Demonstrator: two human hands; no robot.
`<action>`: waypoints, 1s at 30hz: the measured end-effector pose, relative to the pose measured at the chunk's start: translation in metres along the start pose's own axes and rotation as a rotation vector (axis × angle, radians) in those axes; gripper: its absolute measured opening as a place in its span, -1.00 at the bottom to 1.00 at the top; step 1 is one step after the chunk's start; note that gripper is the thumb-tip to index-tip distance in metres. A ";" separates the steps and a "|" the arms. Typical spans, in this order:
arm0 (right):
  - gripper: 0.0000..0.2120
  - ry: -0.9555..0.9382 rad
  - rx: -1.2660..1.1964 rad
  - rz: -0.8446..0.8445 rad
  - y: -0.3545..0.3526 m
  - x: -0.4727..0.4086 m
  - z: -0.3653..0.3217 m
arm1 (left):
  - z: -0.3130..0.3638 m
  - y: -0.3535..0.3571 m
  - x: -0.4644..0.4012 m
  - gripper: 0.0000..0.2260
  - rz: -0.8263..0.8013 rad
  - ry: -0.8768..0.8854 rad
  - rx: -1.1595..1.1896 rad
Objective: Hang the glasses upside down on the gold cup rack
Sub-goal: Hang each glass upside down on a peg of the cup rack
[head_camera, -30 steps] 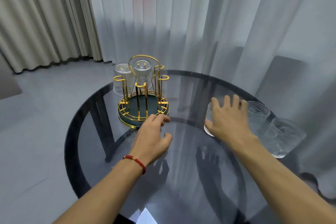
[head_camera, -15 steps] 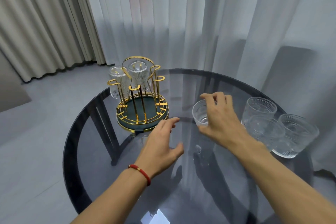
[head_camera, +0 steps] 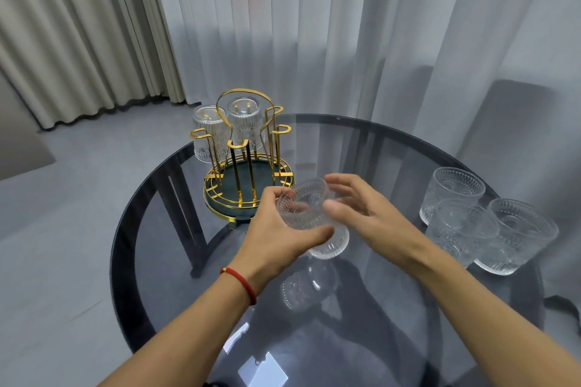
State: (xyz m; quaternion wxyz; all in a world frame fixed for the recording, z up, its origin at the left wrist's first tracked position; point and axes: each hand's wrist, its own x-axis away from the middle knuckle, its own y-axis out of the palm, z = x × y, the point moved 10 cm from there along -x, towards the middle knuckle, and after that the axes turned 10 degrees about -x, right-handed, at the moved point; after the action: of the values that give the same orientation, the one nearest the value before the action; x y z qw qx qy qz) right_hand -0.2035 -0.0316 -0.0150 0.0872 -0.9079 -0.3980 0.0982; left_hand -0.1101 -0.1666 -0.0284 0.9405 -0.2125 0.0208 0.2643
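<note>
Both hands hold a clear textured glass [head_camera: 304, 211] tilted above the round glass table [head_camera: 380, 151]. My left hand [head_camera: 276, 239] wraps its left side, thumb beneath and fingers at the rim. From the right, my right hand [head_camera: 372, 217] touches it with thumb and loosely extended fingertips. Just beyond stands the gold cup rack [head_camera: 248, 170] on its dark green base. Two ribbed glasses hang upside down at its back, one in the middle [head_camera: 245, 124] and one on the left [head_camera: 207, 132]. The front prongs are bare.
Three more clear glasses cluster upright near the table's right edge: a far one [head_camera: 452, 192], a middle one [head_camera: 462, 229] and a right one [head_camera: 518, 236]. Sheer curtains hang behind the table, with a grey chair [head_camera: 512, 122] behind them at right.
My right hand lifted one glass away from the group on the right and carried it left to the middle. My left hand rose from the table and closed on it.
</note>
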 end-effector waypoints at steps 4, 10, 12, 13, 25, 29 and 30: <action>-0.46 0.241 -0.237 -0.036 0.014 0.004 0.040 | -0.008 -0.005 -0.003 -0.31 0.050 -0.035 0.103; -0.49 0.334 -0.642 -0.007 0.027 0.002 0.050 | -0.010 -0.002 -0.008 -0.30 -0.016 -0.025 0.034; -0.51 0.279 -0.727 0.051 0.020 -0.003 0.045 | -0.008 -0.004 -0.010 -0.25 -0.020 0.000 -0.144; -0.52 0.239 -0.722 0.116 0.011 -0.007 0.042 | -0.008 -0.007 -0.009 -0.23 -0.013 0.028 -0.252; -0.41 -0.044 -0.477 0.601 -0.078 -0.086 -0.042 | -0.059 -0.015 -0.016 -0.43 0.139 0.023 -1.063; -0.33 -0.097 -0.352 0.592 -0.074 -0.132 -0.071 | -0.077 -0.008 -0.019 -0.40 0.117 0.008 -1.077; -0.29 -0.115 -0.302 0.593 -0.072 -0.140 -0.078 | -0.078 -0.007 -0.020 -0.40 0.117 0.007 -1.075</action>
State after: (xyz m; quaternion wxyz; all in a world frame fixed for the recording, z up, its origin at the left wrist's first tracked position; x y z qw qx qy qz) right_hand -0.3281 -0.0928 0.0925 -0.1033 -0.9798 -0.1309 0.1100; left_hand -0.1178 -0.2141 -0.0939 0.6830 -0.6630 -0.1025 0.2888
